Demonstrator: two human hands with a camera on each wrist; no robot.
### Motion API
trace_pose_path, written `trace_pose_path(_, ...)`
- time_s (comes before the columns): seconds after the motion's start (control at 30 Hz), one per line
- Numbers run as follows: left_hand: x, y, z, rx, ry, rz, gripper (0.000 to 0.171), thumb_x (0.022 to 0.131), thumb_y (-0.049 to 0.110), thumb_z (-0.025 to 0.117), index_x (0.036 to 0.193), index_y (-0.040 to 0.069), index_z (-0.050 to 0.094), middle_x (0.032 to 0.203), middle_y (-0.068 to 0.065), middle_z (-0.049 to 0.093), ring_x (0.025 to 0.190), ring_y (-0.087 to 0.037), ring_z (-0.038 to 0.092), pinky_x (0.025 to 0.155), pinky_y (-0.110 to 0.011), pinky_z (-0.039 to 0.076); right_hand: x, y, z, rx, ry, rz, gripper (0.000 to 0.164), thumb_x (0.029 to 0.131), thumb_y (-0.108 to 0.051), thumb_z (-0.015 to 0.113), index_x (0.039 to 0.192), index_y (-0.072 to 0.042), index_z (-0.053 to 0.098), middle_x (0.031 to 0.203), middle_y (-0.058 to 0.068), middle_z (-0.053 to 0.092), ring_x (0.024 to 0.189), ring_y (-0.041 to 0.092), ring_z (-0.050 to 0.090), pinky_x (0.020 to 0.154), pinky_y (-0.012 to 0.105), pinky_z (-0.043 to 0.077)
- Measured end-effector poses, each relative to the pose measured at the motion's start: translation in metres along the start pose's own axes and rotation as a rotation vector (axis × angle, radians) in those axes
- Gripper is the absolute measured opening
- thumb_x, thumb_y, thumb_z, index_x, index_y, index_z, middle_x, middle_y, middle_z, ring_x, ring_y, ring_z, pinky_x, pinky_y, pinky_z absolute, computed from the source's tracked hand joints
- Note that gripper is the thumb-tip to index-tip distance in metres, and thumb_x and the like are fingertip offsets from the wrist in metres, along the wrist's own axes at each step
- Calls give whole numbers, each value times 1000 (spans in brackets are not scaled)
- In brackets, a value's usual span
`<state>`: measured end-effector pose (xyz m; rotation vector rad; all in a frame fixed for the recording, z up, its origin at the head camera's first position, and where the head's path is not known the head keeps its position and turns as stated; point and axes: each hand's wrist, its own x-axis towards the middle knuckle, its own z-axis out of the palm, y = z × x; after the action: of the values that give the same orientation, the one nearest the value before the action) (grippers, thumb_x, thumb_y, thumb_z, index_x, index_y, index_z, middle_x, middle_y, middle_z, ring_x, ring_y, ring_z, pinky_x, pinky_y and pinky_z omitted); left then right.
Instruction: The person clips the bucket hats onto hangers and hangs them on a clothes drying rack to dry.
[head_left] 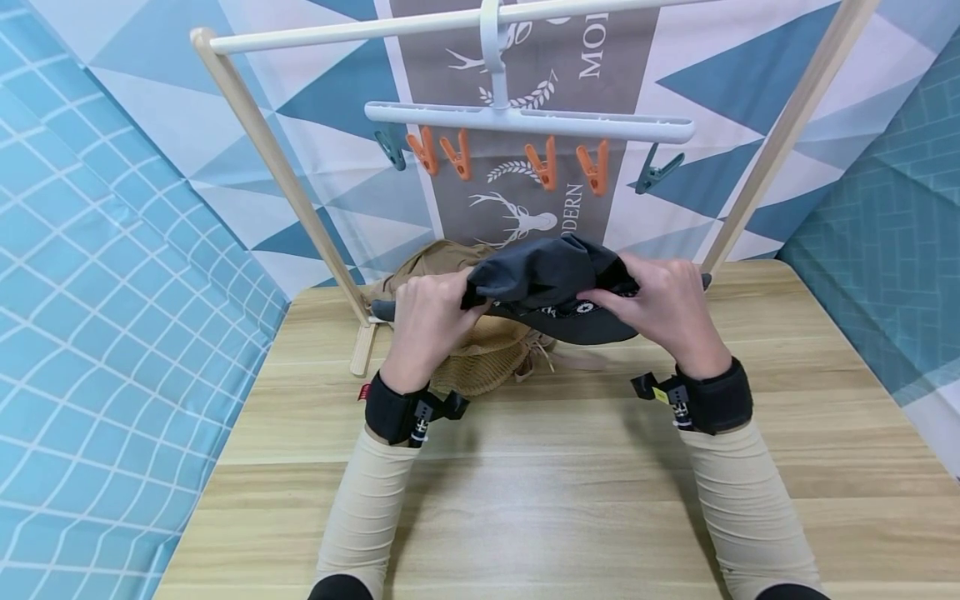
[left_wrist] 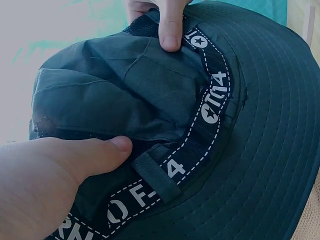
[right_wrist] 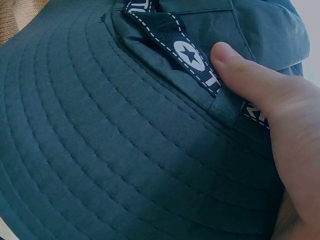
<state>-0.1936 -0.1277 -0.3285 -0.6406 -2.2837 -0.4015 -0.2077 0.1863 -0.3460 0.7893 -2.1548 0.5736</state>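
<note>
Both hands hold a dark bucket hat [head_left: 551, 271] up in front of the hanging rack, its brim toward the person. My left hand [head_left: 431, 321] grips the hat's left side, with the thumb pressed on the crown in the left wrist view. On the right side, my right hand [head_left: 667, 304] pinches the hat, its thumb [right_wrist: 237, 67] lying by the band. A black band [left_wrist: 200, 125] with white lettering, stars and dashed stitching circles the crown. The crown is creased, and a wide stitched brim [right_wrist: 125, 150] spreads below it. Fingers behind the fabric are hidden.
A pale hanger [head_left: 525, 121] hangs from the wooden rack's rail [head_left: 345, 35]. Several orange clips [head_left: 547, 162] dangle from it, with a green clip [head_left: 390, 148] at the left and another at the right. Behind the hands, a brown hat [head_left: 431, 260] and a woven straw hat [head_left: 476, 367] lie on the table [head_left: 525, 500].
</note>
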Motion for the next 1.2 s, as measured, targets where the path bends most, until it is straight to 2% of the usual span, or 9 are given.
trace_pose_path(0.13, 0, 0, 0, -9, 1, -4, 31, 98, 18, 84, 77, 11, 63, 58, -7, 58, 52, -33, 62, 48, -42, 34, 0, 0, 0, 0, -2, 2, 49, 97, -46, 89, 88, -1, 71, 51, 8, 48, 44, 17, 39, 55, 28, 17)
trace_pose_path(0.27, 0, -1, -1, -40, -3, -21, 28, 97, 18, 84, 78, 10, 64, 59, -8, 60, 54, -35, 63, 49, -42, 35, 0, 1, -2, -2, -3, 10, 37, 94, -29, 92, 91, 1, 71, 50, 7, 43, 45, 15, 33, 56, 29, 15)
trace_pose_path(0.4, 0, -4, -1, -70, -13, -37, 25, 95, 15, 83, 79, 9, 64, 59, -9, 60, 53, -35, 60, 54, -37, 29, -1, 3, -4, 23, 4, 13, 45, 102, -40, 82, 95, 3, 71, 50, 7, 43, 45, 14, 33, 56, 30, 16)
trace_pose_path(0.47, 1, -5, -1, -75, -18, -40, 24, 95, 13, 82, 80, 9, 64, 59, -9, 59, 52, -33, 57, 56, -35, 26, -1, 4, -5, 27, 0, 18, 44, 102, -38, 83, 92, 2, 69, 51, 7, 43, 45, 15, 33, 55, 30, 18)
trace_pose_path(0.57, 1, -5, -1, -75, -33, -46, 22, 92, 12, 84, 80, 9, 65, 59, -9, 58, 52, -32, 56, 56, -35, 27, -1, 4, -5, 29, -9, 26, 38, 97, -30, 89, 90, 1, 69, 51, 8, 45, 45, 14, 35, 55, 30, 20)
trace_pose_path(0.63, 0, -5, -1, -74, -49, -50, 22, 90, 12, 86, 81, 9, 66, 60, -9, 59, 53, -32, 57, 55, -36, 28, 0, 3, -5, 20, -19, 30, 33, 86, -18, 95, 90, 0, 68, 52, 7, 45, 45, 14, 35, 55, 30, 19)
trace_pose_path(0.77, 0, -6, 0, -72, -71, -43, 23, 92, 17, 89, 85, 10, 68, 62, -7, 60, 55, -31, 59, 58, -35, 27, 0, 2, -5, 7, -24, 21, 32, 83, -17, 98, 97, -1, 75, 51, 7, 45, 45, 14, 35, 56, 29, 18)
trace_pose_path(1.03, -1, -4, 2, -78, -94, 43, 29, 95, 25, 92, 85, 14, 67, 61, -6, 57, 55, -29, 62, 56, -35, 30, 1, 2, -5, 12, -14, -48, 33, 81, -17, 100, 105, -4, 82, 68, 14, 76, 47, 21, 54, 55, 25, 19)
trace_pose_path(1.2, -1, -4, 3, -83, -98, 60, 29, 98, 19, 88, 82, 14, 64, 60, -5, 56, 55, -29, 63, 55, -36, 32, 1, 2, -3, 10, -3, -57, 31, 81, -17, 100, 104, -4, 83, 67, 14, 75, 46, 21, 53, 55, 26, 19)
